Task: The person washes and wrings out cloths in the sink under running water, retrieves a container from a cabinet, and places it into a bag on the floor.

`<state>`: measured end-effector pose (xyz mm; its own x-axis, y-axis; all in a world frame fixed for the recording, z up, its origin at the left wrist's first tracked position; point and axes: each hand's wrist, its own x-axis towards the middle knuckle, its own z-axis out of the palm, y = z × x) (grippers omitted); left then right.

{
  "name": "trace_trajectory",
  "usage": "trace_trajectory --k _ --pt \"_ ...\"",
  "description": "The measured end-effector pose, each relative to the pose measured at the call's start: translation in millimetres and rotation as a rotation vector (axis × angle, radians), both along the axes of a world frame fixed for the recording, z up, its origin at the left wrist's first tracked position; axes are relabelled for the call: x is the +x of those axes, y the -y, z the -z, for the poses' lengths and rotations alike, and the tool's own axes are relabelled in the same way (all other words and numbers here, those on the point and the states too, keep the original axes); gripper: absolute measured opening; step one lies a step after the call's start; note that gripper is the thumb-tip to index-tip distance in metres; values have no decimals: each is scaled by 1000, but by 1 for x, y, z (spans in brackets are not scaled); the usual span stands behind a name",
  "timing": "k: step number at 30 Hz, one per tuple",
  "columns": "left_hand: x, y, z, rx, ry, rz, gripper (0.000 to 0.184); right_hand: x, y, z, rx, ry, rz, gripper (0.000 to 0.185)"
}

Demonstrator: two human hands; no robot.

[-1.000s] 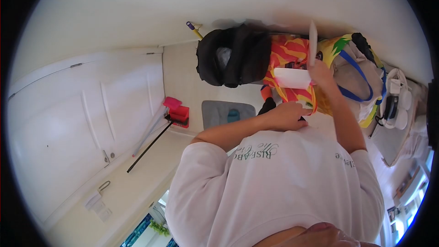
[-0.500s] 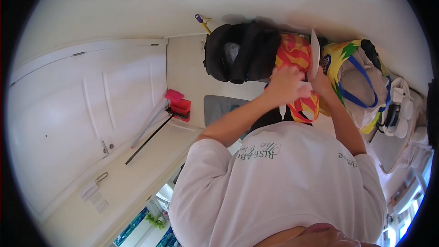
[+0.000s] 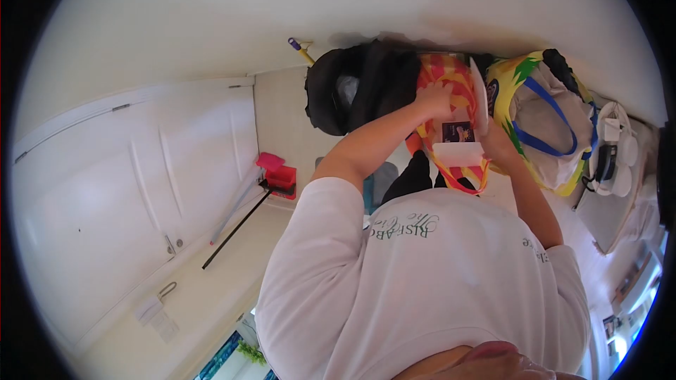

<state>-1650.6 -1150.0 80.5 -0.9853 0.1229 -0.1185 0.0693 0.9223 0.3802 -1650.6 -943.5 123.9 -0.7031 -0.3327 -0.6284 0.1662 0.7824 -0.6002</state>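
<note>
A red-and-orange striped bag (image 3: 473, 181) stands upright in front of me with its mouth open. My left hand (image 3: 435, 100) is at the bag's far left part, its fingers apart against the striped material. Inside the opening I see a dark printed box or card (image 3: 458, 132) and a white box-like piece (image 3: 458, 153). My right hand (image 3: 498, 146) is closed at the bag's right side, on the lower end of a white flat piece (image 3: 480, 95) that stands on edge. My right fingertips are partly hidden behind it.
A black bag (image 3: 331, 95) stands left of the striped bag, against the wall. On the right are a yellow-green bag (image 3: 501, 98) with blue handles and white slippers (image 3: 623, 169). A red dustpan (image 3: 282, 179) and a white door (image 3: 98, 204) are at the left.
My left hand has moved away from the white piece, up and slightly left onto the striped bag. The dark printed item now shows in the opening. The white flat piece has shifted slightly left and down.
</note>
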Motion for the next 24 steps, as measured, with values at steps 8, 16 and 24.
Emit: trace_trajectory --k 8,16,24 --pt "-43 28 17 279 119 -383 31 4 -4 -17 5 58 10 51" --pt "-80 67 5 924 284 -670 27 1 -6 18 -25 -273 -64 59" --pt "-83 61 -15 904 474 -683 48 -2 40 46 45 -267 67 61"
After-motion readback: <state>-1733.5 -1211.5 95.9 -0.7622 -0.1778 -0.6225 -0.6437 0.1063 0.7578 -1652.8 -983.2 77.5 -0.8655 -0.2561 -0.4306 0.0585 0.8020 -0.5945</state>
